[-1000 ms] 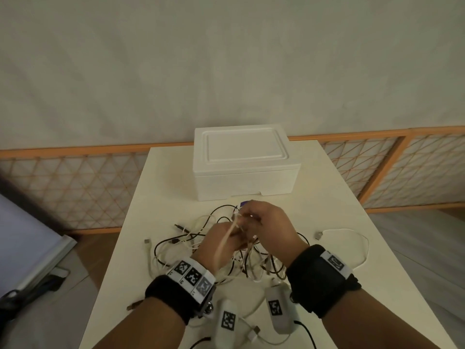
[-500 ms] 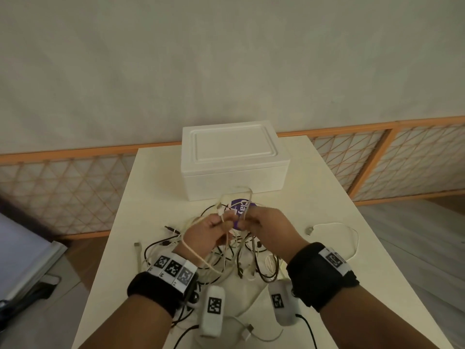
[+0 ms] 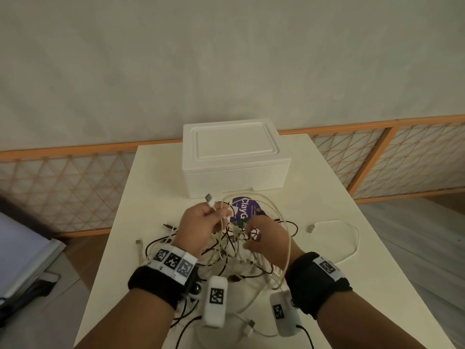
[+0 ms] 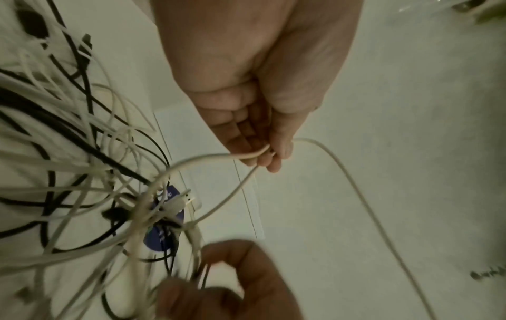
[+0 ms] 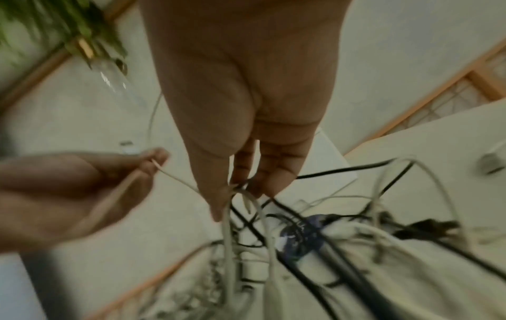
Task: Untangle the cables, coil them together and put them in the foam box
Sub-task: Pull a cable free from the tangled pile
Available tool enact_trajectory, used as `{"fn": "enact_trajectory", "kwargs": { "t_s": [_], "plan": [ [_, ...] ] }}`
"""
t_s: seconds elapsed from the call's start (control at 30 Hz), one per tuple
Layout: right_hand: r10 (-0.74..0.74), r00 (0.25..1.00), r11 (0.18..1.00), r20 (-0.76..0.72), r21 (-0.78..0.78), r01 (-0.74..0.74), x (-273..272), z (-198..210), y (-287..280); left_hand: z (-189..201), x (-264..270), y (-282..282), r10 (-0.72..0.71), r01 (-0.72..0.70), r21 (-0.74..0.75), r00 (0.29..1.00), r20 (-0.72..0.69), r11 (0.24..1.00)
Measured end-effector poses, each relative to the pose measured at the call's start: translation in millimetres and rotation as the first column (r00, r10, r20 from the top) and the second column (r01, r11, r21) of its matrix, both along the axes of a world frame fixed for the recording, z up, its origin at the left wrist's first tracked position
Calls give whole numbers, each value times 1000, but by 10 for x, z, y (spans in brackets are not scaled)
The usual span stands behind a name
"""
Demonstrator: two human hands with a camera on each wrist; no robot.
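Centrally, on the white table (image 3: 314, 197): a tangle of black and white cables (image 3: 234, 250), just before the closed foam box (image 3: 234, 157). Left hand (image 3: 201, 225) pinches a white cable (image 4: 342, 173) near its plug, raised. Right hand (image 3: 266, 238) pinches strands at the tangle's top. A purple disc (image 3: 245, 207) lies beneath the cables.

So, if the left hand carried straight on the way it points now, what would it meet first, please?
Probably the foam box: the left hand, holding a white cable, points across the table at the box's near wall, though depth is hard to judge.
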State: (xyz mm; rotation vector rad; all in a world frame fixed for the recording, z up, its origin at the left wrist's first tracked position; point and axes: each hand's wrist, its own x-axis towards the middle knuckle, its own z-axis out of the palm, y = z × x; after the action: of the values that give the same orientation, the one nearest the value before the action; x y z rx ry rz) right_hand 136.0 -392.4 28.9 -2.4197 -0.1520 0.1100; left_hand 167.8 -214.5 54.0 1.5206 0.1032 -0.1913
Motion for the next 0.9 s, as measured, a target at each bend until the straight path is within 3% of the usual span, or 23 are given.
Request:
{"fn": "enact_trajectory", "kwargs": {
  "t_s": [0.1, 0.17, 0.23, 0.33, 0.5, 0.57, 0.7, 0.8, 0.9],
  "plan": [
    [-15, 1000, 968, 16, -251, 19, -9, -100, -146, 2, 42, 135, 38, -38, -61, 999, -3, 997],
    [-5, 988, 962, 157, -270, 48, 9, -62, -116, 12, 40, 141, 33, -33, -78, 999, 1, 996],
    [106, 967, 961, 232, -272, -40, 53, 9, 6, 44, 25, 95, 18, -17, -109, 1000, 5, 994],
    [215, 961, 946, 174, -279, -161, 87, 66, 145, 176, 4, 38, -5, 13, -161, 999, 50, 987],
    [95, 991, 951, 93, -303, -63, 95, 102, -18, 353, 7, 140, 7, 22, -270, 995, 104, 963],
    [96, 990, 970, 100, -233, -70, 107, 185, 6, 368, -25, 117, -11, 41, -320, 996, 94, 947],
    [252, 947, 966, 201, -113, -233, 168, 310, 167, 340, -33, 2, -75, 106, -284, 990, 119, 953],
    [130, 988, 991, 80, -36, -128, 206, 393, 137, 213, -18, -53, -136, 147, -167, 988, 72, 975],
    [61, 991, 992, 123, 107, -74, 195, 497, 106, 58, -15, -115, -233, 233, -42, 972, -11, 972]
  ]
}}
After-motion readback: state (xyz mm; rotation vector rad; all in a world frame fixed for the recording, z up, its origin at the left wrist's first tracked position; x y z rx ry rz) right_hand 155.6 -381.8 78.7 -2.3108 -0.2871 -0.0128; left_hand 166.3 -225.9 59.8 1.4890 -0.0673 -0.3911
